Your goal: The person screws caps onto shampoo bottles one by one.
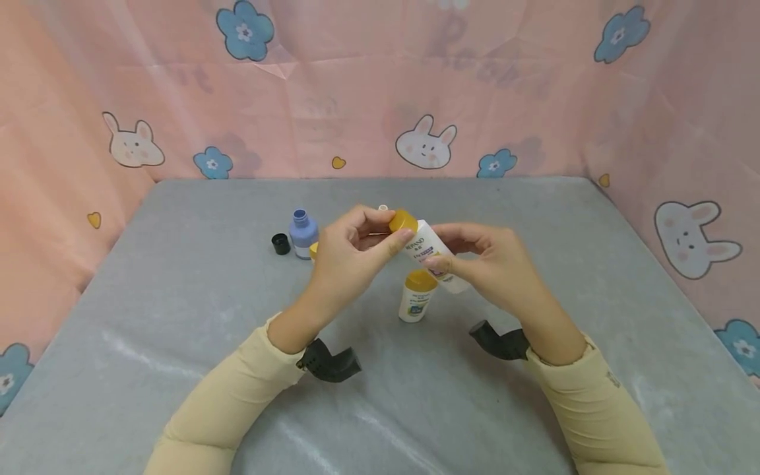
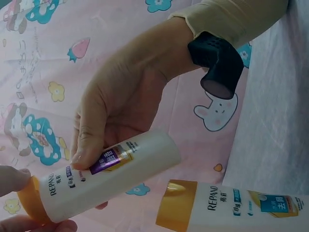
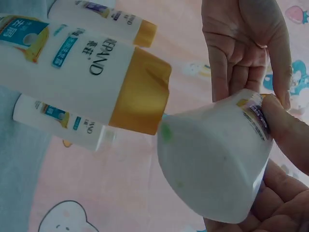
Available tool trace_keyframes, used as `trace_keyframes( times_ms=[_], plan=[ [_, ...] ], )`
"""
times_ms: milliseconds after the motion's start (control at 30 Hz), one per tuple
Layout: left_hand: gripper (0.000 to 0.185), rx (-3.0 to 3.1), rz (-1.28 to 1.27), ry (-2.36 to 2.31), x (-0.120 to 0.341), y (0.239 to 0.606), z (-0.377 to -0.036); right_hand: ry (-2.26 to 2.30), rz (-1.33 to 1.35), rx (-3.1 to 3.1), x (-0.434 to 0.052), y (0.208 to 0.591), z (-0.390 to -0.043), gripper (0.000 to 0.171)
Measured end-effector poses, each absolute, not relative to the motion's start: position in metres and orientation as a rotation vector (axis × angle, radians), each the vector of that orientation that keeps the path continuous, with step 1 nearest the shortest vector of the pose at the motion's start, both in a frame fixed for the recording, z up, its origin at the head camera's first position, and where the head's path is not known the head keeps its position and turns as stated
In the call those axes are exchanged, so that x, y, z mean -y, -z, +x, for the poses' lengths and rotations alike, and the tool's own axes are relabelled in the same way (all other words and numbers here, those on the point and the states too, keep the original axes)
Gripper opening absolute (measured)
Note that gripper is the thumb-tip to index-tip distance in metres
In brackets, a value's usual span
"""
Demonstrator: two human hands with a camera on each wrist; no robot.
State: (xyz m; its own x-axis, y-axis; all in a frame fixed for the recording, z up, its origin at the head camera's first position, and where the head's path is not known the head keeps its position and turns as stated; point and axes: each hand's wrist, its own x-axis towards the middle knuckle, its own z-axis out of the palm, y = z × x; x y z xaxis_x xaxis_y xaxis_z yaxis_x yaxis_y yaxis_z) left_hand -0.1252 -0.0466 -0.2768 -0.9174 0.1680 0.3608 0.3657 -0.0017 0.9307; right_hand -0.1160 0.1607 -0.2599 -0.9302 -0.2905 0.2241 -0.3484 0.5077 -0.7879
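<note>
Above the table, a white shampoo bottle with a purple label is held tilted, its yellow cap toward the upper left. My left hand pinches that cap between thumb and fingers. Around the bottle's body, my right hand has its thumb on the label; in the left wrist view the right hand comes down from above. The bottle's base faces the right wrist camera. Just below the hands, a second shampoo bottle with a yellow cap and teal label stands upright.
Left of my hands stands an uncapped blue-purple bottle, with a black cap beside it. Partly hidden behind the left hand is another yellow-capped bottle. An uncapped white bottle shows in the right wrist view. A patterned pink curtain hangs behind the table.
</note>
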Motion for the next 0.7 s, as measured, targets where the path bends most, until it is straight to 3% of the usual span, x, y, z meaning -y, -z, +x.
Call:
trace_keyframes(
  times_ms=[333, 700],
  plan=[
    [0.027, 2.071, -0.611, 2.164, 0.0512, 0.2775, -0.1288, -1.505, 0.615, 2.644, -0.1626, 0.2590, -0.1168, 0.028],
    [0.030, 1.942, -0.879, 2.208, 0.0556, 0.2786, -0.1292, -1.790, 0.650, 2.634, -0.1687, 0.2555, -0.1181, 0.032]
  ],
)
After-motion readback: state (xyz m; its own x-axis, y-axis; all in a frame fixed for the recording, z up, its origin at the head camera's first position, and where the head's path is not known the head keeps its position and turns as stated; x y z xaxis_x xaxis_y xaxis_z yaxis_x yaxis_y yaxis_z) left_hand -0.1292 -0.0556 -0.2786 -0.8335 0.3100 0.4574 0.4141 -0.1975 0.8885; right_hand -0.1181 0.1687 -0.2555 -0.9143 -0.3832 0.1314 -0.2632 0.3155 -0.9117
